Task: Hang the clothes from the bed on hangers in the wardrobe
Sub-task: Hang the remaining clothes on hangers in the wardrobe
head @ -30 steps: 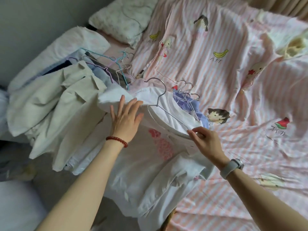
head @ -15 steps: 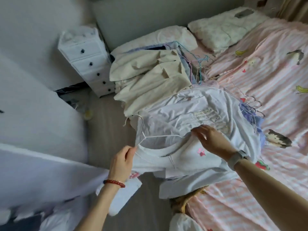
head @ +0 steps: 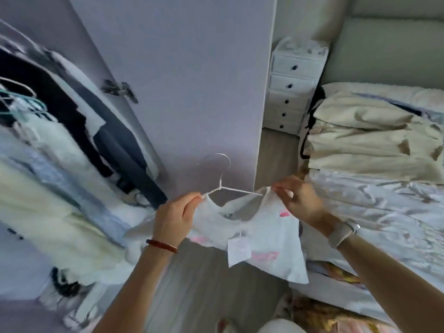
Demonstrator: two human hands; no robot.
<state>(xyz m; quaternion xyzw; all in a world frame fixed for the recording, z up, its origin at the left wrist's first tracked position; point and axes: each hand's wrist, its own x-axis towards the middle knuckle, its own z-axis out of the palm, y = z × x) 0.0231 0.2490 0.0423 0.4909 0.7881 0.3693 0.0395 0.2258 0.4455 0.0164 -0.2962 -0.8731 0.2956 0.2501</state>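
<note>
**Two hands hold a small white shirt on a hanger in front of an open wardrobe**

The left hand (head: pixel 174 218), with a red bead bracelet (head: pixel 161 245) on its wrist, pinches one shoulder of a small white T-shirt with pink prints (head: pixel 262 239) where it meets the end of a thin white wire hanger (head: pixel 222 181). The right hand (head: pixel 300 200), wearing a pale grey wristwatch (head: pixel 342 233), pinches the other shoulder of the shirt at the far end of the hanger. The shirt hangs between the hands at the centre of the view, above a wooden floor (head: pixel 204 284), with a white paper tag (head: pixel 239 251) dangling from its neckline. The hanger's hook points up toward 12 o'clock, against a pale lilac wardrobe door (head: pixel 187 80) that stands open.

At 9 o'clock, blurred dark, white and pale blue garments (head: pixel 60 140) hang inside the wardrobe. At 3 o'clock, a pile of cream and white clothes (head: pixel 372 145) lies on the bed (head: pixel 384 92). At 1 o'clock, a narrow white chest of drawers with dark knobs (head: pixel 292 85) stands beside the bed.
</note>
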